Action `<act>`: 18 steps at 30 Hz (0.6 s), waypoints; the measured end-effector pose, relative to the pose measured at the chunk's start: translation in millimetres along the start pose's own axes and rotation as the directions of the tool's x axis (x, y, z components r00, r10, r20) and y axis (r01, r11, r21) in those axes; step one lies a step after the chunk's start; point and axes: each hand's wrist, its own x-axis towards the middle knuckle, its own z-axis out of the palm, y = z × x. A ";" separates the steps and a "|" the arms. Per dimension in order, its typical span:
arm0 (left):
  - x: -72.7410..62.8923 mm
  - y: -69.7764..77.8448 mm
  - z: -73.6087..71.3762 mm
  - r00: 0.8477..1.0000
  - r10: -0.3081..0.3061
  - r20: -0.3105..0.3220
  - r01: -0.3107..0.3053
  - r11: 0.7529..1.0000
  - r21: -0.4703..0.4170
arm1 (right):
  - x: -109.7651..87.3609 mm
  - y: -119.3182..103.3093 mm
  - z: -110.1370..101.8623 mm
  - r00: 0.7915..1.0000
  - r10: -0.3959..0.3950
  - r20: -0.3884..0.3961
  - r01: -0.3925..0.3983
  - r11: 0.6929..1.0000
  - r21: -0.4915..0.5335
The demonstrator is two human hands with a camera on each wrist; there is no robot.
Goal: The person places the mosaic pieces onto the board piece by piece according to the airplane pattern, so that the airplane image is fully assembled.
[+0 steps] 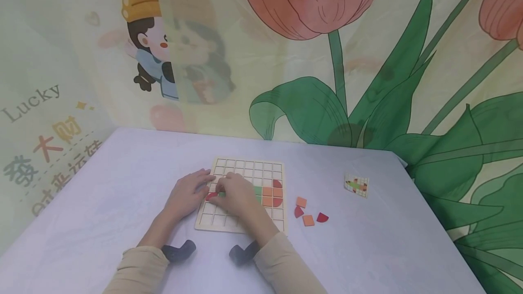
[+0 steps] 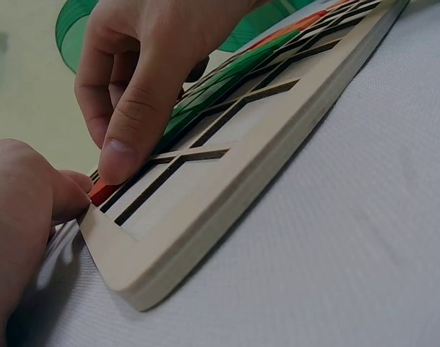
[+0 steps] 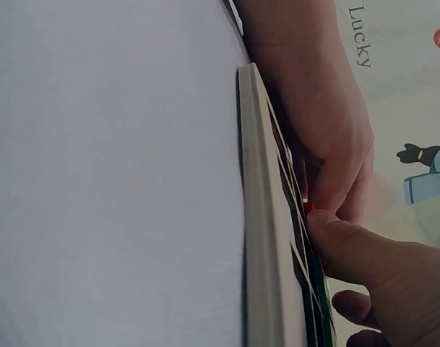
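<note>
A wooden grid board (image 1: 218, 225) lies on the table, with green, orange and red tiles in its middle rows. At the board's left edge, the right hand (image 1: 239, 194) has its thumb on a red quarter-circle tile (image 1: 211, 196), other fingers curled close behind; the left wrist view shows this red tile (image 2: 102, 192) under the thumb. The left hand (image 1: 189, 193) rests beside that same edge, its fingertips touching the frame near the red tile. A green tile (image 2: 234, 76) shows beyond the right hand. The right hand hides part of the tile rows.
Loose orange tiles (image 1: 308, 220) and red quarter-circle tiles (image 1: 322, 217) lie right of the board. Farther right is a small pattern card (image 1: 357, 185). Dark wrist-camera mounts (image 1: 180, 252) sit at both wrists. A printed curtain (image 1: 229, 117) stands behind the white-covered table (image 1: 367, 248).
</note>
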 end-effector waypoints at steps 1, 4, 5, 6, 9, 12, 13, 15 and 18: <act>0.0 0.1 0.0 1.000 0.001 0.001 -0.001 1.000 0.001 | -0.1 0.3 0.1 1.000 0.004 0.001 -0.004 1.000 -0.005; 0.0 0.1 -0.2 1.000 0.004 -0.001 -0.004 1.000 0.002 | -0.4 0.4 -0.5 1.000 0.017 0.008 -0.017 1.000 -0.013; 0.0 0.0 -0.3 1.000 0.005 -0.003 -0.005 1.000 0.001 | -0.5 0.3 -0.8 1.000 0.020 0.012 -0.020 1.000 -0.014; 0.0 -0.1 -0.3 1.000 0.006 -0.005 -0.006 1.000 0.001 | -0.6 0.2 -1.1 1.000 0.022 0.016 -0.022 1.000 -0.014; 0.0 -0.5 0.0 1.000 0.006 -0.008 -0.006 1.000 -0.002 | -0.7 -0.2 -2.3 0.999 0.029 0.027 -0.028 1.000 -0.013; 0.1 -1.2 0.6 1.000 0.007 -0.010 -0.007 1.000 -0.003 | -0.8 -0.2 -2.8 0.999 0.032 0.036 -0.032 0.999 -0.014; 0.1 -1.4 0.8 1.000 0.007 -0.011 -0.007 1.000 -0.004 | -0.8 -0.1 -3.0 0.999 0.032 0.038 -0.032 0.999 -0.012; 0.1 -1.6 1.1 1.000 0.007 -0.012 -0.007 1.000 -0.008 | -0.9 0.0 -3.3 0.999 0.029 0.039 -0.028 1.000 -0.012; 0.0 -1.4 1.2 1.000 0.004 -0.014 -0.004 1.000 -0.011 | -1.0 0.1 -3.4 0.999 0.015 0.036 -0.015 1.000 -0.010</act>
